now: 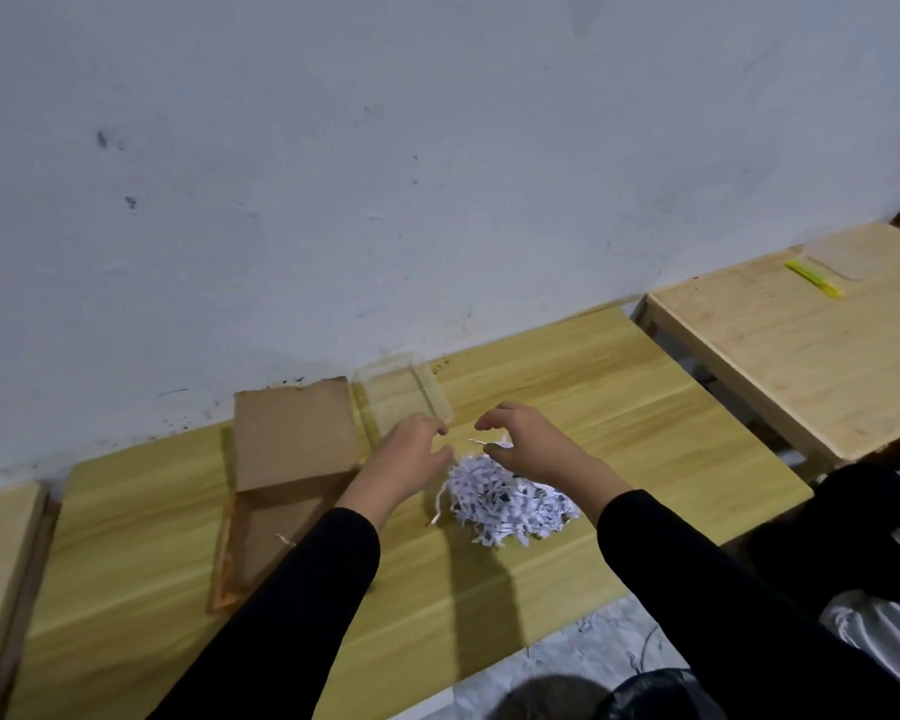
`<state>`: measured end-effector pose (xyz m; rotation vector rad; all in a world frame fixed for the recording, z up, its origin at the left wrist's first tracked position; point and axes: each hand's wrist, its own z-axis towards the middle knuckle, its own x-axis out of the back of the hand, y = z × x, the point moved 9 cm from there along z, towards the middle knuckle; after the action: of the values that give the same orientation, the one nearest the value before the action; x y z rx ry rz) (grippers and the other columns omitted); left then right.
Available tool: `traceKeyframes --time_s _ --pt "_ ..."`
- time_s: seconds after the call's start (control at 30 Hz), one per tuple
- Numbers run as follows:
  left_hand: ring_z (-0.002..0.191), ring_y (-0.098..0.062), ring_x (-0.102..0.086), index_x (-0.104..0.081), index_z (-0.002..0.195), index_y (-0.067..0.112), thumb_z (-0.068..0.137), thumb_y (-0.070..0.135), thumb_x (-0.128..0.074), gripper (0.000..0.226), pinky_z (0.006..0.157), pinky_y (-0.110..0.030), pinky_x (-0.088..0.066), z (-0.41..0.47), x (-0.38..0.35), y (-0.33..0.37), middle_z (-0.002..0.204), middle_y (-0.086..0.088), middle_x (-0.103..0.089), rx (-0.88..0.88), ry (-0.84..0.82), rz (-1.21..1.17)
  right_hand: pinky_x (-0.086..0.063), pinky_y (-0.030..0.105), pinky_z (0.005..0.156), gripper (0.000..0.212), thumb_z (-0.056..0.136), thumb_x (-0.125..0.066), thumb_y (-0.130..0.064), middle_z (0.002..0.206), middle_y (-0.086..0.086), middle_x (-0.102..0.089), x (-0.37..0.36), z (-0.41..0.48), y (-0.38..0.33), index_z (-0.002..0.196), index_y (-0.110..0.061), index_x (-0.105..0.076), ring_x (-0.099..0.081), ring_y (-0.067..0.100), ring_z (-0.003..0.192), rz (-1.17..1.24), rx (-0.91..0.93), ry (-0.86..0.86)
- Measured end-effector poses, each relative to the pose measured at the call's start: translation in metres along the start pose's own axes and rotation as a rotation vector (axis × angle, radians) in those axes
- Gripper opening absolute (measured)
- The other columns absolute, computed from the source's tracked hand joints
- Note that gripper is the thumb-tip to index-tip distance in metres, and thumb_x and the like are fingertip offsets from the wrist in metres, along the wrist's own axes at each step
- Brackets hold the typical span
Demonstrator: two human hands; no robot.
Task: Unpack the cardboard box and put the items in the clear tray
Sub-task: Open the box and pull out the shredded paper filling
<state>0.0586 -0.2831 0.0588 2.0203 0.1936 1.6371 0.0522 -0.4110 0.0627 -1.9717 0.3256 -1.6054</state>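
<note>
A brown cardboard box (276, 491) lies open on the wooden table (619, 407), its lid standing up toward the wall. Just right of the lid sits the clear tray (404, 389), which looks to hold nothing. A heap of white shredded paper (505, 504) rests on the table right of the box. My left hand (411, 454) hovers at the tray's near corner with curled fingers and nothing visible in it. My right hand (528, 439) hangs above the heap, a single paper strip pinched at its fingertips.
A second wooden table (780, 350) stands to the right, carrying a yellow pen (814, 278) and another clear tray (837, 257). A grey wall runs close behind both tables. Another tabletop edge (1, 563) shows at far left. Dark clothing and a bin lie at lower right.
</note>
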Motion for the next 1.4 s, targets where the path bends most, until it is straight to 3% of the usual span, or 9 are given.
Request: traceKeyframes --time_s 0.2,0.33,0.43,0.6,0.8,0.97,1.07,1.2,1.4 --pt "0.105 -0.024 -0.058 -0.059 0.116 0.009 0.091 0.026 -0.054 0.031 0.089 -0.038 -0.049 -0.061 0.046 -0.119 0.119 -0.01 -0.059 0.271 0.243 -0.122 -0.045 0.032 0.088 0.03 0.082 -0.06 -0.007 0.111 0.016 -0.06 -0.076 0.023 -0.09 0.112 -0.004 -0.061 -0.057 0.027 0.103 0.087 0.141 -0.082" --pt "0.119 -0.027 -0.049 -0.051 0.129 0.005 0.095 0.021 -0.049 0.037 0.096 -0.035 -0.04 -0.113 0.06 -0.19 0.13 -0.013 -0.051 0.485 0.411 -0.162 -0.041 0.026 0.087 0.031 0.079 -0.059 -0.002 0.11 0.019 -0.059 -0.142 0.023 -0.134 0.11 -0.003 -0.061 -0.057 0.03 0.102 0.163 0.149 -0.137" --pt "0.124 -0.029 -0.044 -0.043 0.134 0.004 0.097 0.021 -0.045 0.042 0.099 -0.033 -0.035 -0.136 0.052 -0.222 0.135 -0.015 -0.047 0.548 0.441 -0.205 -0.039 0.025 0.094 0.035 0.079 -0.057 -0.001 0.116 0.016 -0.057 -0.175 0.023 -0.145 0.114 -0.005 -0.059 -0.055 0.029 0.109 0.187 0.081 -0.119" --pt "0.129 -0.025 -0.043 -0.036 0.141 0.011 0.1 0.028 -0.036 0.045 0.099 -0.03 -0.036 -0.141 0.023 -0.246 0.144 -0.009 -0.041 0.561 0.379 -0.432 -0.041 0.034 0.097 0.038 0.078 -0.054 0.002 0.123 0.017 -0.05 -0.204 0.034 -0.131 0.115 -0.006 -0.056 -0.052 0.034 0.111 0.122 -0.113 -0.089" --pt "0.127 -0.013 -0.04 -0.04 0.139 0.01 0.101 0.02 -0.033 0.04 0.095 -0.017 -0.03 -0.139 0.002 -0.255 0.141 -0.006 -0.045 0.508 0.473 -0.739 -0.043 0.04 0.103 0.047 0.077 -0.06 0.0 0.13 0.016 -0.042 -0.24 0.043 -0.13 0.122 -0.011 -0.053 -0.047 0.036 0.117 0.043 -0.195 -0.193" --pt "0.129 -0.012 -0.039 -0.038 0.141 0.013 0.101 0.023 -0.032 0.042 0.095 -0.014 -0.03 -0.142 -0.005 -0.262 0.143 -0.004 -0.043 0.504 0.477 -0.722 -0.042 0.034 0.1 0.038 0.079 -0.06 0.002 0.123 0.015 -0.051 -0.249 0.058 -0.153 0.115 -0.009 -0.059 -0.052 0.032 0.111 0.044 -0.086 -0.212" --pt "0.131 -0.017 -0.041 -0.038 0.141 0.014 0.101 0.025 -0.032 0.043 0.101 -0.022 -0.035 -0.148 -0.005 -0.266 0.143 -0.005 -0.045 0.495 0.508 -0.681 -0.042 0.033 0.094 0.03 0.083 -0.055 0.003 0.116 0.017 -0.054 -0.26 0.06 -0.174 0.11 -0.005 -0.062 -0.054 0.032 0.105 0.039 0.021 -0.256" --pt "0.129 -0.017 -0.043 -0.039 0.14 0.013 0.1 0.023 -0.033 0.042 0.099 -0.02 -0.033 -0.157 -0.001 -0.274 0.141 -0.006 -0.047 0.518 0.534 -0.636 -0.044 0.034 0.086 0.024 0.084 -0.05 0.006 0.104 0.019 -0.058 -0.274 0.059 -0.199 0.101 0.0 -0.066 -0.056 0.033 0.095 0.008 0.139 -0.328" --pt "0.125 -0.015 -0.045 -0.041 0.139 0.013 0.1 0.021 -0.036 0.04 0.095 -0.019 -0.033 -0.163 0.003 -0.274 0.139 -0.007 -0.049 0.541 0.561 -0.634 -0.045 0.034 0.086 0.025 0.087 -0.047 0.002 0.107 0.019 -0.058 -0.283 0.059 -0.205 0.107 0.001 -0.062 -0.057 0.032 0.097 -0.06 0.172 -0.42"
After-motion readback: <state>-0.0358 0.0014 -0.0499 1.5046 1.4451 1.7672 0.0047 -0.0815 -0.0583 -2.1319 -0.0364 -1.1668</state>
